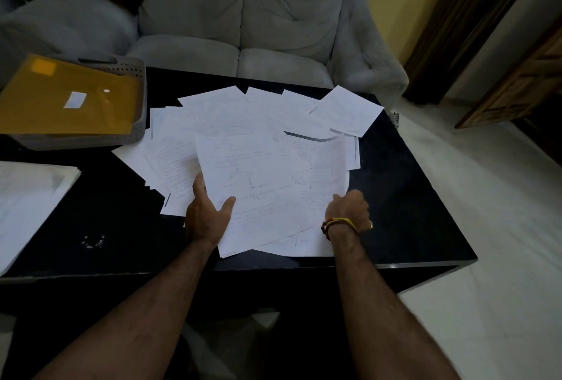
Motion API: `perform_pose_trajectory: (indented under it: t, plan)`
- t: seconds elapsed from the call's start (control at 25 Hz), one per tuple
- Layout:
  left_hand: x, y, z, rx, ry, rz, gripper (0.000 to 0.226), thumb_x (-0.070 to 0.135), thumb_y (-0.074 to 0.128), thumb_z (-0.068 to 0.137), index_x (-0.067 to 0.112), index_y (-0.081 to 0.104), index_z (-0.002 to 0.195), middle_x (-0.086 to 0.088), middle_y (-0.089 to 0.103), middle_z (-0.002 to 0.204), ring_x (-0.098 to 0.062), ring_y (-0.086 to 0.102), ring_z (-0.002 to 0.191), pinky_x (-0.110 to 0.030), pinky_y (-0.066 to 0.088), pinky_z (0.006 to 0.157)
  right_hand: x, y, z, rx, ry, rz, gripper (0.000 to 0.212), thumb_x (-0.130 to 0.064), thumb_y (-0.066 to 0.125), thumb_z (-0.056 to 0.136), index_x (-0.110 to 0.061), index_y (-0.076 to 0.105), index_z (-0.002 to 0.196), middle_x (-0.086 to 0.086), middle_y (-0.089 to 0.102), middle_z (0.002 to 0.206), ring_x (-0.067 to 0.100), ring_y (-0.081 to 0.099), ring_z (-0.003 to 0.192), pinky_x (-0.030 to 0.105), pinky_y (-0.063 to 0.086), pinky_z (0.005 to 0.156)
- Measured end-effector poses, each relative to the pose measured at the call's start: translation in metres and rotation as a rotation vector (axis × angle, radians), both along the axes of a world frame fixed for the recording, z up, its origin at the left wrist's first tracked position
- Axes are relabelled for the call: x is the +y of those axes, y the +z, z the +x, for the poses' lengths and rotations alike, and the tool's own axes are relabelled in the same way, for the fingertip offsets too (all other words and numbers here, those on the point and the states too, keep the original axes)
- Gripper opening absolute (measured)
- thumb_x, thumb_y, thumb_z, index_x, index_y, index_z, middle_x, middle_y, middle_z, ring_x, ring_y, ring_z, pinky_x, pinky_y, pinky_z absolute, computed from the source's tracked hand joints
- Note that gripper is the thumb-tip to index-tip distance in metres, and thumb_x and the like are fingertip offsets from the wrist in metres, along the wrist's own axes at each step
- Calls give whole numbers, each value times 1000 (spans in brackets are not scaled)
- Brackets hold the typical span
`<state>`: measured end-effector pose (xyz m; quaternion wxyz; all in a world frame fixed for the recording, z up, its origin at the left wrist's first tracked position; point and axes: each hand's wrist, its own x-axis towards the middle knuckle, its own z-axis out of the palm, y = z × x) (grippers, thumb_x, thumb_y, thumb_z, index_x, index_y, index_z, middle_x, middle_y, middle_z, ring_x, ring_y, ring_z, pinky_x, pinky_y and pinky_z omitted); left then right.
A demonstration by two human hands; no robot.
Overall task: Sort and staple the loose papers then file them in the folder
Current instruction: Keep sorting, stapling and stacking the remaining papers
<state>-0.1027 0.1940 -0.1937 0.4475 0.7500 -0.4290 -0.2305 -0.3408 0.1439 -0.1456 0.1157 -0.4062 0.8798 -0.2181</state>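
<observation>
Loose papers lie fanned across a black table; the left hand pinches a small sheaf, the right hand curls on its edge, and squaring edges before stapling seems wise.

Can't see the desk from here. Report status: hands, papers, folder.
Left hand pinches held sheets; right hand grips their right edge. Loose papers spread over table. Yellow folder in tray, far left. No stapler visible.
</observation>
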Motion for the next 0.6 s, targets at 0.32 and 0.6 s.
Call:
perform_pose_trajectory:
  t: [0.32,0.6]
  plan:
    - [4,2,2,16,-10,-26,83,25,74,81,20,23,147,-8,61,127,-32,58,111,-34,46,86,5,2,8,122,181,-64,28,-7,54,91,-16,54,118,13,67,107,37,65,98,45,53,82]
    - [1,-1,3,24,-37,-43,84,23,74,81,21,22,147,-6,59,129,-30,58,113,-34,46,88,0,1,13,289,112,-43,19,-23,60,93,-10,62,107,9,60,110,32,57,107,47,50,85]
